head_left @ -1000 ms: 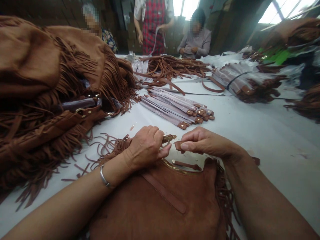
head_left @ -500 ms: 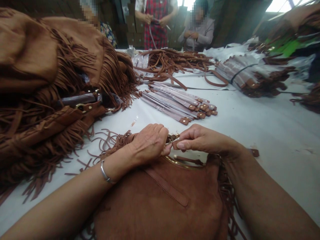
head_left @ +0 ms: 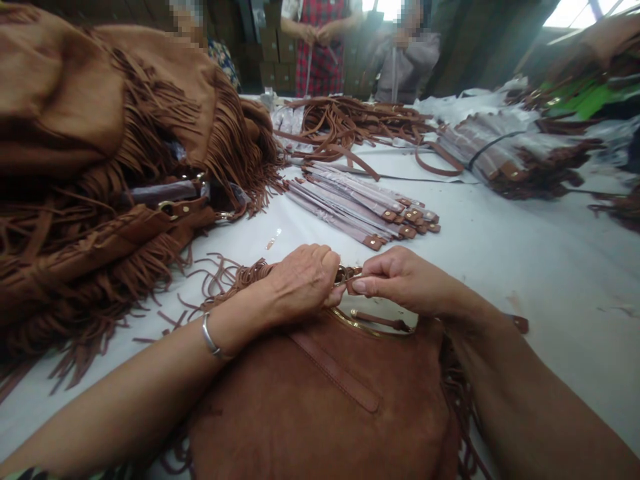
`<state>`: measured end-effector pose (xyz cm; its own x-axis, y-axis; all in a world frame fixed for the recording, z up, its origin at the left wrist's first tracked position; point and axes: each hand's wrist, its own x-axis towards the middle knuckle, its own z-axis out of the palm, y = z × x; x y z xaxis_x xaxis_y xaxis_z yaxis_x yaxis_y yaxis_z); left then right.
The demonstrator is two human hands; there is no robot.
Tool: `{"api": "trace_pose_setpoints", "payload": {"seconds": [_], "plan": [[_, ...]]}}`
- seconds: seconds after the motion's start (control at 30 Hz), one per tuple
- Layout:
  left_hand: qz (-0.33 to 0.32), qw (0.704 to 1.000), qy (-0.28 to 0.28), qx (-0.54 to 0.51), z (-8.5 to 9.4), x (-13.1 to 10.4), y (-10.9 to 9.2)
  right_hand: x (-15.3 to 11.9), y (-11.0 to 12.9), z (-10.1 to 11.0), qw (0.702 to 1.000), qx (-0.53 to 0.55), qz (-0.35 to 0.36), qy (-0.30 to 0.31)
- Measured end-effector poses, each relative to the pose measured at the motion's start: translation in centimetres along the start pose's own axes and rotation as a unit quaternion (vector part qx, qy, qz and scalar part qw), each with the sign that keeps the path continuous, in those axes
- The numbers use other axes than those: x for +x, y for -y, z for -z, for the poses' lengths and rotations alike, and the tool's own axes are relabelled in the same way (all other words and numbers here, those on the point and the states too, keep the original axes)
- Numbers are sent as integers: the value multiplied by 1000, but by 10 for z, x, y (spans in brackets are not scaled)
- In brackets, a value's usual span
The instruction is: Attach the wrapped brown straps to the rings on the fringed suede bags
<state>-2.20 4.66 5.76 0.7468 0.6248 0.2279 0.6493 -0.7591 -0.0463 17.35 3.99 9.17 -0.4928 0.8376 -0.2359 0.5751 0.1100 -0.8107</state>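
Note:
A brown suede bag point(head_left: 310, 407) with a gold zipper point(head_left: 357, 325) and fringe lies in front of me. Above its opening, my left hand point(head_left: 307, 280) is closed around something by a metal ring point(head_left: 341, 273); the part inside the fist is hidden. Close beside it, my right hand point(head_left: 395, 277) pinches the end of a brown leather strap point(head_left: 353, 285) between thumb and fingers. The two hands nearly touch at the ring. A thin zipper pull point(head_left: 380, 319) hangs below them over the opening.
Fringed brown bags point(head_left: 165, 100) are heaped at the left. Wrapped straps point(head_left: 350, 203) lie beyond my hands, with loose straps point(head_left: 345, 120) behind them. A banded bundle point(head_left: 500, 150) is at the back right. Two people stand or sit across the white table point(head_left: 560, 267).
The view has shifted slightly, moving the scene a little to the right. Both hands keep the same hold. Across the table, one person's hand has risen toward the head.

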Motion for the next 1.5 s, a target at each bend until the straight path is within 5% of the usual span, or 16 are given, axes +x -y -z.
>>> {"api": "trace_pose_setpoints", "payload": {"seconds": [0.33,0.87,1.0,1.17,1.5], "plan": [[12,1000,10,-27,2,1,5,0,12,-10,982,-141,6,-124],[31,993,76,-87,10,1,7,6,9,-18,986,-85,25,-144],[26,988,90,-120,14,1,8,7,4,-15,992,-60,32,-109],[19,989,76,-126,11,0,7,9,-1,-18,990,1,33,-135],[-30,993,52,-101,2,-2,1,13,-4,-21,965,239,-68,-85]]}}
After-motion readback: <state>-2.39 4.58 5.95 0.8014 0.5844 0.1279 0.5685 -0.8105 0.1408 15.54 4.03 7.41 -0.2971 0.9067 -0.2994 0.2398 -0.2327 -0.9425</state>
